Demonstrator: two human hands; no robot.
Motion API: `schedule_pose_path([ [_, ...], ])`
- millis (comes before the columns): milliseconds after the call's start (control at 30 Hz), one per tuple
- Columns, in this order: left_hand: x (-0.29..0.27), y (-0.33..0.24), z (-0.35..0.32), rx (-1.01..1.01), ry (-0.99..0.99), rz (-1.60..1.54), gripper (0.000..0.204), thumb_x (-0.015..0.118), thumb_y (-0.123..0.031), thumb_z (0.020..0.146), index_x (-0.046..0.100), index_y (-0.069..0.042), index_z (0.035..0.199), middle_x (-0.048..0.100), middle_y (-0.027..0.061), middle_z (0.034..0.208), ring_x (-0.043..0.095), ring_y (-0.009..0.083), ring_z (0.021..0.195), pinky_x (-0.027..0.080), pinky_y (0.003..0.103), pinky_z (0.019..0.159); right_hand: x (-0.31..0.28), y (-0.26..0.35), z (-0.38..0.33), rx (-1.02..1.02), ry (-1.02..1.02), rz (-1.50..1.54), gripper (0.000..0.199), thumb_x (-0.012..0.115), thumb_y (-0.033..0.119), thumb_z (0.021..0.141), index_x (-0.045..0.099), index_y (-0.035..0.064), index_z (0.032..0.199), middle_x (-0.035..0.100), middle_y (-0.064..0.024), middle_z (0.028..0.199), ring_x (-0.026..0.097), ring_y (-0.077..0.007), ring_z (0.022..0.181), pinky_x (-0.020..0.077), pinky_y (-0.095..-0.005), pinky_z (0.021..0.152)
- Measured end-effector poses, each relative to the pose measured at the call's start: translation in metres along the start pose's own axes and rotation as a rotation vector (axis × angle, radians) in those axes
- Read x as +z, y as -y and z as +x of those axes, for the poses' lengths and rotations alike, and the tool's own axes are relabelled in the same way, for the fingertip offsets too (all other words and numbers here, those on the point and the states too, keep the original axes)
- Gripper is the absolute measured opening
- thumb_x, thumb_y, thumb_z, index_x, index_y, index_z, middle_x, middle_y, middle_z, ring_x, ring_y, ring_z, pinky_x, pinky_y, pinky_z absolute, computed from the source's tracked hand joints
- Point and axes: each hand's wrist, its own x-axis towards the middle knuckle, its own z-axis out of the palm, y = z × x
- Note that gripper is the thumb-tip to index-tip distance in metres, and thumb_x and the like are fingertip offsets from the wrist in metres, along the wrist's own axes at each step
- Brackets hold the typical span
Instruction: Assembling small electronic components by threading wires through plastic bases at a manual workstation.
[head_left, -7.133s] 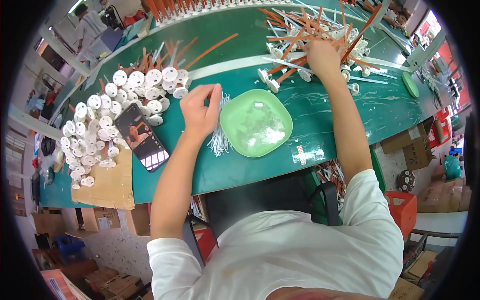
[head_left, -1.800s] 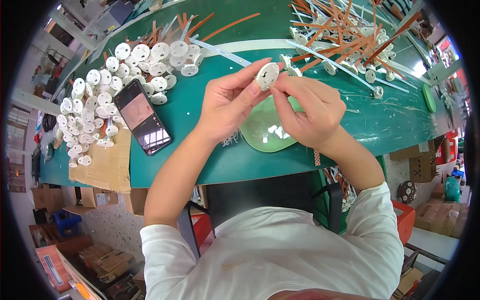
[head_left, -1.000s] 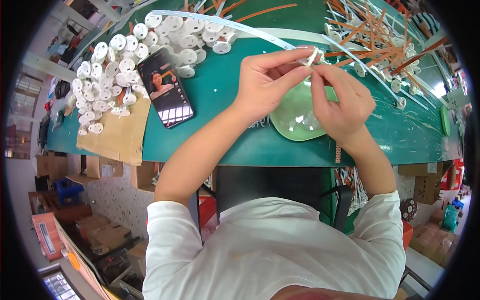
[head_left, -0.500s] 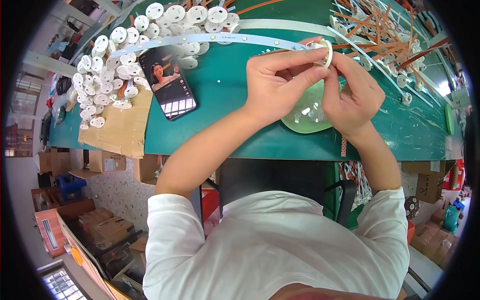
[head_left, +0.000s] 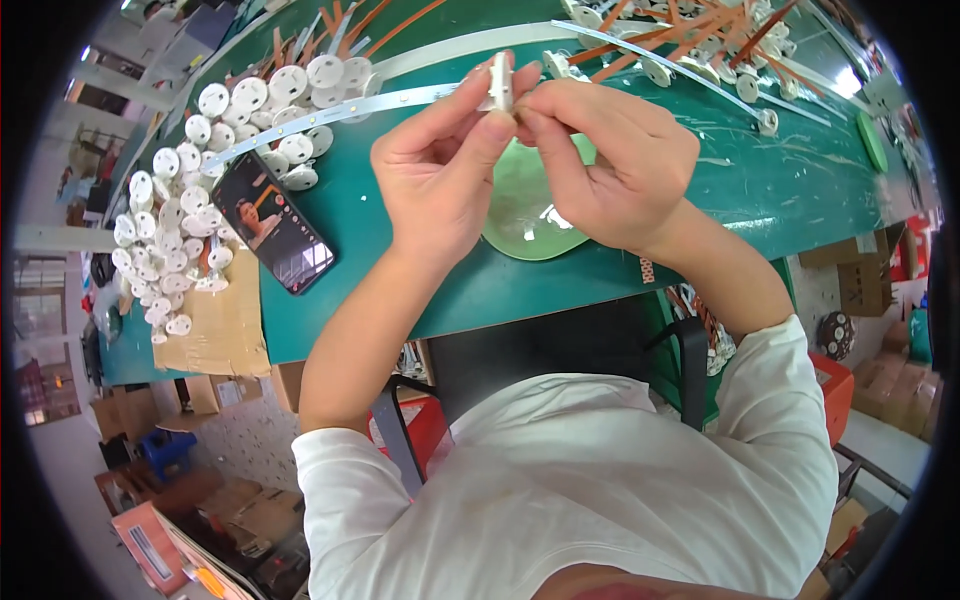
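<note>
Above the table, my left hand [head_left: 435, 175] pinches a round white plastic cap [head_left: 501, 82] that stands edge-on between thumb and fingers. A pale LED strip [head_left: 350, 107] runs leftward from behind the left fingers, arching over the phone's top and a heap of caps; its join to the cap is hidden. My right hand [head_left: 625, 165] is closed, its thumb and forefinger pinched together just right of the cap's lower edge; what lies in that pinch is too small to make out. Below both hands sits a shallow green dish [head_left: 535, 232] with small bits in it.
Many white round caps [head_left: 168, 240] are heaped at left, partly over cardboard [head_left: 215, 325]. A phone [head_left: 275, 222] lies beside them with its screen lit. Brown and white strips with caps [head_left: 690, 45] pile at the far right. A black chair [head_left: 540, 360] stands under the table's front edge.
The whole view has shifted, so hands and table sit further left. The cap has turned from slanted to edge-on, and my right fingertips have moved from its face to beside its lower edge.
</note>
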Motion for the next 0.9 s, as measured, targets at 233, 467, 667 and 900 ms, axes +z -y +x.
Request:
schedule_pose_path([
  [233,-0.002,0.001,-0.003,-0.056,0.019,-0.054,0.037,0.064,0.007,0.093,0.063,-0.001,0.128,0.063,0.0232,0.13,0.061,0.0386,0.122,0.053,0.045,0.101,0.002,0.002,0.0,-0.036,-0.064,-0.01,0.016,0.072,-0.01,0.076,0.071,-0.003,0.091,0.072,-0.0129,0.079,0.069,-0.0226,0.063,0.0543,-0.0266,0.056],
  [467,-0.001,-0.005,0.003,-0.013,-0.045,0.099,0.035,0.066,0.005,0.092,0.066,-0.001,0.126,0.069,0.0193,0.118,0.066,0.031,0.114,0.055,0.038,0.096,0.008,-0.001,0.0,0.005,-0.042,-0.029,0.016,0.074,-0.007,0.077,0.072,-0.0015,0.092,0.073,-0.0125,0.081,0.071,-0.0235,0.066,0.0555,-0.0274,0.058],
  [667,-0.026,-0.064,0.068,-0.069,0.001,1.076,0.027,0.061,-0.02,0.099,0.07,-0.003,0.118,0.075,0.0052,0.094,0.061,0.0063,0.076,0.048,0.022,0.068,0.003,-0.024,-0.001,0.209,-0.063,0.01,0.013,0.075,0.001,0.081,0.073,-0.0005,0.095,0.074,-0.0103,0.086,0.072,-0.0194,0.072,0.0578,-0.0283,0.065],
  [900,-0.107,-0.157,0.135,-0.059,0.333,2.042,0.042,0.047,-0.038,0.101,0.066,-0.007,0.121,0.071,0.022,0.105,0.069,0.0377,0.095,0.052,0.044,0.084,0.002,-0.043,-0.003,0.215,0.083,-0.035,0.007,0.074,0.006,0.084,0.073,0.0016,0.089,0.074,-0.0085,0.083,0.069,-0.0183,0.068,0.0558,-0.0276,0.059],
])
